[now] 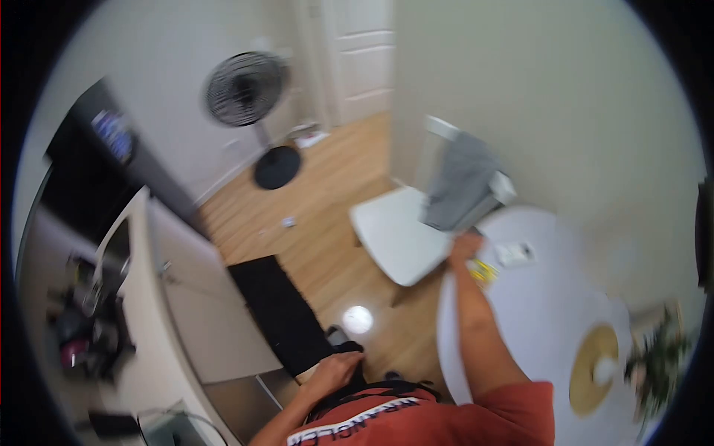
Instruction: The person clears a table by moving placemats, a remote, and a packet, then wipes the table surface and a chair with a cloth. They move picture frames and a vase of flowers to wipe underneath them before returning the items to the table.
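Note:
My right hand (pixel 466 246) reaches out to the far edge of the round white table (pixel 535 312), right beside a small yellow item (pixel 484 271). Motion blur hides whether its fingers hold anything. A small white packet (pixel 516 254) lies just past the yellow item. My left hand (pixel 336 369) hangs low against my waist, fingers curled near my dark waistband, nothing visible in it.
A white chair (pixel 398 234) with a grey cloth (pixel 462 182) over its back stands next to the table. A standing fan (pixel 249 93), a black floor mat (pixel 279 312), a kitchen counter with sink (pixel 111 297) at left, a round woven mat (pixel 593 368) and plant (pixel 658 364) on the table.

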A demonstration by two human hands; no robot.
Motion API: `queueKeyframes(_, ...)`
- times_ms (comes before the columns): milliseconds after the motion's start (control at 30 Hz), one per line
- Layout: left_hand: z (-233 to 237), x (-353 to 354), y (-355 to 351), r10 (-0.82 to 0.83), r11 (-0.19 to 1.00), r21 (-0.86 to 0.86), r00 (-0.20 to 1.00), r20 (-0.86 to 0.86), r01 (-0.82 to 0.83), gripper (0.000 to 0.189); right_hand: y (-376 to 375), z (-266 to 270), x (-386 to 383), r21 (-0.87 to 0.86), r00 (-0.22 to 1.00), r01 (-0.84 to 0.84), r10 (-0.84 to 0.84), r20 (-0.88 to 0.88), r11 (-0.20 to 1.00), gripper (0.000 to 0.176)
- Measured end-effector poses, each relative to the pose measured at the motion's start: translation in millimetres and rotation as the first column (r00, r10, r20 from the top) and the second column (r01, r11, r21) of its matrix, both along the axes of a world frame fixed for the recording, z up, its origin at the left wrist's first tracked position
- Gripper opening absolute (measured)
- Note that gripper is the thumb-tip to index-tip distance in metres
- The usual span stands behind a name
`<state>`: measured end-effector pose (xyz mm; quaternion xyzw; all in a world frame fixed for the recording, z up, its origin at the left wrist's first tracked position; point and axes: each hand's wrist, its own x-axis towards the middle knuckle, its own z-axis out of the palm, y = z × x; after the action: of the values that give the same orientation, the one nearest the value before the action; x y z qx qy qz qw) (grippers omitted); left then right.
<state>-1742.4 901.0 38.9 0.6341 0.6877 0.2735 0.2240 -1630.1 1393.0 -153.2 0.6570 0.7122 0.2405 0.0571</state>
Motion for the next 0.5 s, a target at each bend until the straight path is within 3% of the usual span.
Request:
queueKeyframes(67, -10, -45, 6, 0.001, 1.000, 0.031, 1.000, -0.014, 0.000, 0.029, 48, 13, 6, -0.323, 0.977, 0.040, -0.105, -0.188, 0.946, 0.034)
queueKeyframes(100, -19, -67, 9, 0.009, 0.998, 0.061, 1.000, -0.015, -0.008, 0.030, 38, 20, 3, -0.114, 0.988, -0.003, -0.014, -0.153, 0.993, 0.035)
queueKeyframes(133, -30, -93, 12, 0.010, 0.999, 0.043, 0.999, -0.041, -0.008, 0.028, 51, 12, 4, -0.055, 0.998, -0.055, 0.056, 0.027, 0.997, 0.034)
queueKeyframes(167, -37, -118, 13, -0.001, 1.000, 0.022, 0.998, -0.063, 0.003, 0.027, 50, 13, 2, 0.070, 0.991, -0.130, 0.130, 0.004, 0.989, 0.034)
queueKeyframes(200, -33, -138, 13, 0.080, 0.997, 0.020, 0.995, -0.062, -0.079, 0.027, 56, 19, 2, -0.148, 0.968, -0.138, 0.165, 0.188, 0.979, 0.031)
queueKeyframes(233, -26, -156, 12, 0.073, 0.995, -0.058, 0.996, -0.050, -0.076, 0.029, 53, 39, -9, -0.358, 0.972, -0.152, 0.205, 0.115, 0.921, 0.026)
queueKeyframes(267, -19, -183, 12, 0.058, 0.991, -0.121, 0.997, -0.044, -0.063, 0.031, 68, 30, -22, -0.426, 0.986, -0.111, 0.154, 0.070, 0.898, 0.023)
queueKeyframes(333, -5, -229, 4, 0.168, 0.985, -0.040, 0.985, -0.032, -0.169, 0.029, 37, 56, -88, -0.232, 0.903, -0.238, 0.127, -0.410, 0.943, 0.025)
queueKeyframes(400, -12, -268, -4, 0.309, 0.950, -0.035, 0.951, -0.028, -0.310, 0.028, 19, 53, -158, -0.110, 0.608, -0.641, 0.415, -0.677, 0.759, 0.031)
queueKeyframes(433, -16, -290, -6, 0.374, 0.925, -0.064, 0.927, -0.017, -0.374, 0.026, 0, 50, -204, -0.134, 0.371, -0.686, 0.185, -0.910, 0.715, 0.046)
queueKeyframes(467, -15, -308, -9, 0.390, 0.919, -0.060, 0.921, -0.012, -0.390, 0.026, -21, 42, -265, -0.296, 0.421, -0.571, -0.036, -0.906, 0.766, 0.054)
queueKeyframes(500, -14, -326, -12, 0.461, 0.887, 0.003, 0.887, 0.017, -0.461, 0.026, -65, 58, -328, -0.395, 0.209, -0.690, -0.355, -0.911, 0.607, 0.064)
